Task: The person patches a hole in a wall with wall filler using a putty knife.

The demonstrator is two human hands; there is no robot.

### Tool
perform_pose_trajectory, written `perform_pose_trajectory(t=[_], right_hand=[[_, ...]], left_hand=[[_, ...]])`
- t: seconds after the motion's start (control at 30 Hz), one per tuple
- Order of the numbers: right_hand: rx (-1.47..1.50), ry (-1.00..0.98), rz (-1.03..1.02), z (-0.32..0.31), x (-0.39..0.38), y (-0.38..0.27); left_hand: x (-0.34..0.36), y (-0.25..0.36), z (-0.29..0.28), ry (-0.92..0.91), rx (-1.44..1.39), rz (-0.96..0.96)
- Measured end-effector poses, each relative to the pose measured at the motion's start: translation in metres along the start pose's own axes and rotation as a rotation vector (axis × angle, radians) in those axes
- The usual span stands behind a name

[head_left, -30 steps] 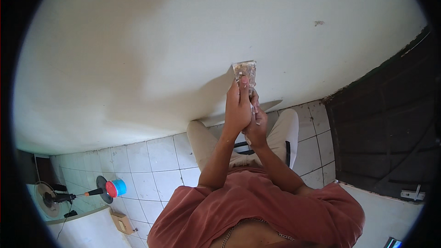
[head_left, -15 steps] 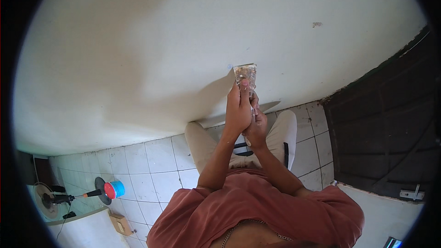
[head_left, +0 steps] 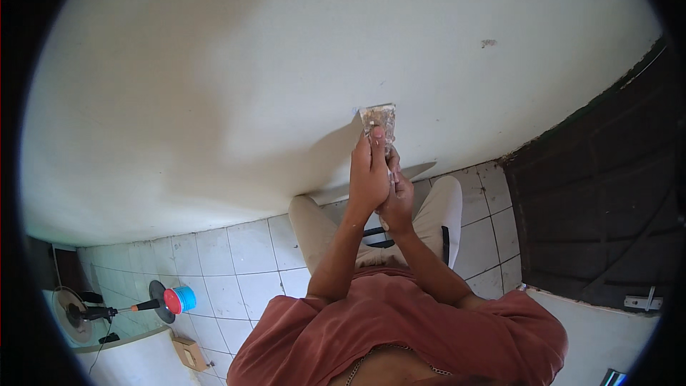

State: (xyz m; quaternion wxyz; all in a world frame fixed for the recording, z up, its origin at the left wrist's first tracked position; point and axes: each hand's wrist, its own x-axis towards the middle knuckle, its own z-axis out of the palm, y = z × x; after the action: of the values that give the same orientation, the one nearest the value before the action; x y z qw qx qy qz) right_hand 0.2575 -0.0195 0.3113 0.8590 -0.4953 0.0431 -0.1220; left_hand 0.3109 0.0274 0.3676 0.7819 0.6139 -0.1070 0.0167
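Both my hands are closed on a putty knife (head_left: 386, 112), its wide blade crusted with dried filler and pointing up at the pale wall (head_left: 314, 50). My left hand (head_left: 369, 175) grips it nearest the blade, thumb laid along the blade's face. Lower down, my right hand (head_left: 400, 199) wraps the handle, whose end pokes out beneath the fingers. The blade's top edge is at the wall; whether it presses on it I cannot tell. A small faint blue mark shows on the wall just left of the blade.
To the right is a dark door (head_left: 593, 193) with a metal bolt (head_left: 643, 302). A standing fan (head_left: 71, 312) and a blue and red tub (head_left: 180, 299) are at the lower left, near a cardboard box (head_left: 189, 353). Pale floor tiles (head_left: 243, 249) meet the wall's foot. A chipped patch (head_left: 489, 43) marks the wall.
The putty knife and both hands have shifted very slightly left and down in the picture. My grip on it is the same.
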Motion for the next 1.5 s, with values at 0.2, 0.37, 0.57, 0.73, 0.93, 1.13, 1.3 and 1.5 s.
perform_pose_trajectory(t=[0.2,0.37,0.57,0.73,0.93,1.13,1.3,1.5], right_hand=[[0.002,0.005,0.015,-0.002,0.000,0.001],[0.037,0.008,0.019,-0.011,0.001,0.013],[-0.021,0.031,-0.007,-0.010,-0.001,0.011],[0.031,0.004,0.000,-0.014,0.001,0.013],[-0.085,-0.004,0.034,-0.018,-0.005,0.022],[-0.103,0.101,-0.162,-0.004,-0.005,0.027],[-0.068,0.059,-0.016,-0.014,-0.007,0.027],[-0.167,0.041,-0.150,-0.019,-0.003,0.039]], left_hand=[[-0.001,0.006,0.002,0.022,0.043,-0.006],[-0.004,-0.008,0.003,0.007,-0.010,-0.102],[-0.005,-0.013,0.002,0.007,0.014,-0.106],[-0.004,-0.011,0.002,0.005,0.013,-0.091],[-0.011,-0.020,-0.005,0.032,0.041,-0.119],[-0.013,-0.027,-0.009,0.002,0.006,-0.124],[-0.013,-0.022,-0.007,0.031,0.013,-0.164],[-0.010,-0.022,-0.014,-0.030,-0.002,-0.129]])
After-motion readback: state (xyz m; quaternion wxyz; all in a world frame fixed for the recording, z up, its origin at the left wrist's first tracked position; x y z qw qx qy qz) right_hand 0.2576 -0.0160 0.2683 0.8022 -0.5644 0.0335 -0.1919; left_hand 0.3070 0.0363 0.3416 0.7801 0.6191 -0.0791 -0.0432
